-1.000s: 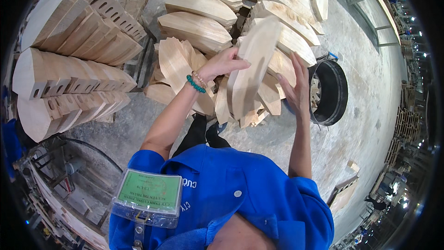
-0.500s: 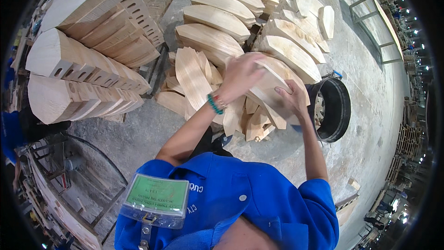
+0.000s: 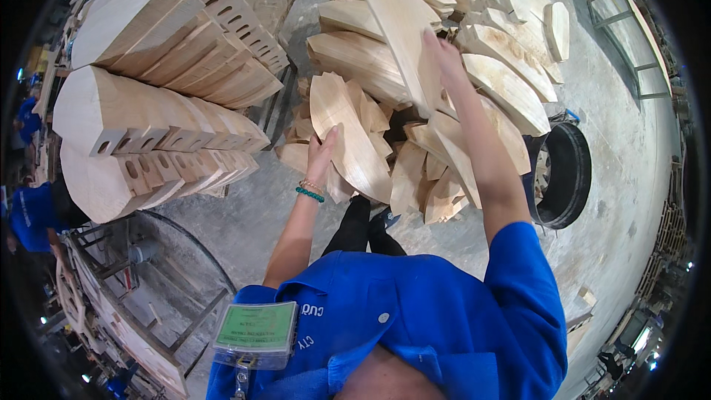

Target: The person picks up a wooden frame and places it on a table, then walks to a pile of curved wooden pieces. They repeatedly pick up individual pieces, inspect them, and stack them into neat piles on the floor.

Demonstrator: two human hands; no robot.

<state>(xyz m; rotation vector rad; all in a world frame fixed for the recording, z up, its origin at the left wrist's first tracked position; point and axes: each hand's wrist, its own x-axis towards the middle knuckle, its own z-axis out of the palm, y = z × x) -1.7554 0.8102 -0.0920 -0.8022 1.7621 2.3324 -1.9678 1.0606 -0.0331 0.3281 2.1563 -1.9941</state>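
Pale, smooth wood: your right hand [image 3: 444,55] grips a long tapered board [image 3: 400,30] atop the pile, while your left hand [image 3: 322,154] presses open-fingered against a curved leaf-shaped slab [image 3: 352,133] leaning below.

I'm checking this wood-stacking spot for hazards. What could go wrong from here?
The right hand steadies a long board leaning atop the pile; if it slips, it may slide down toward the person's feet. The left hand presses a curved piece in a loose heap; pieces could shift and pinch fingers. The tyre close by could be a trip hazard.
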